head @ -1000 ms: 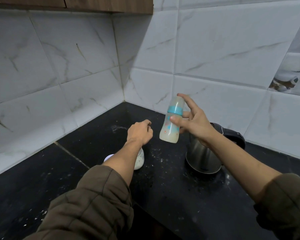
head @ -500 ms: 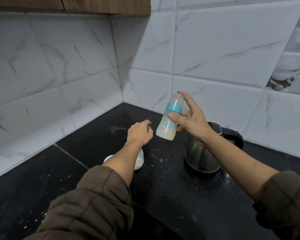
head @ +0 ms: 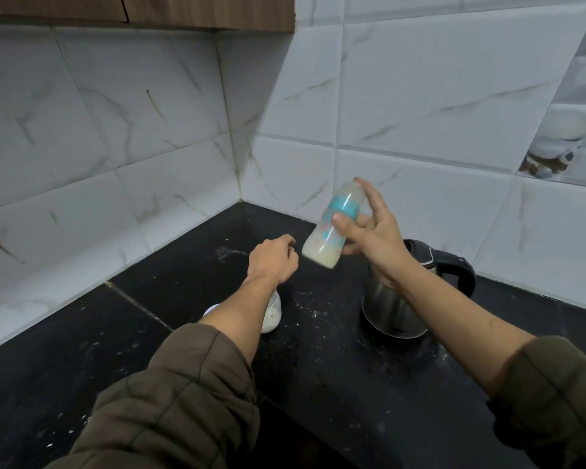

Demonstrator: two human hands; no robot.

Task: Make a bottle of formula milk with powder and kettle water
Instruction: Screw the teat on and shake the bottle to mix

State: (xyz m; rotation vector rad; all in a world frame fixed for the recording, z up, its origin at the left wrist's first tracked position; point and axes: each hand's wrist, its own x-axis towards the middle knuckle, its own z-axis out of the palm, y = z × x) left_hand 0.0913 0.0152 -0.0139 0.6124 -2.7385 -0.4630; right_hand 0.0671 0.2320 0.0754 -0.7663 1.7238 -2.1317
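My right hand (head: 372,238) holds a capped baby bottle (head: 330,228) in the air, thumb on its front and forefinger along the cap. The bottle has a teal collar and pale milk in its lower part, and it tilts with its top to the right. My left hand (head: 273,258) hovers loosely curled to the bottle's left and holds nothing. Under my left forearm stands a small clear powder container (head: 273,314) with white powder. A steel kettle (head: 396,309) with a black handle stands behind my right wrist.
The black stone counter (head: 318,367) carries specks of spilled powder near the container. Marble-look tiled walls (head: 149,147) meet in the corner behind. A wooden cabinet (head: 183,8) hangs above at top left.
The bottle has tilted further, its base swinging left and its top right, with slight blur. My left hand has stayed where it was.
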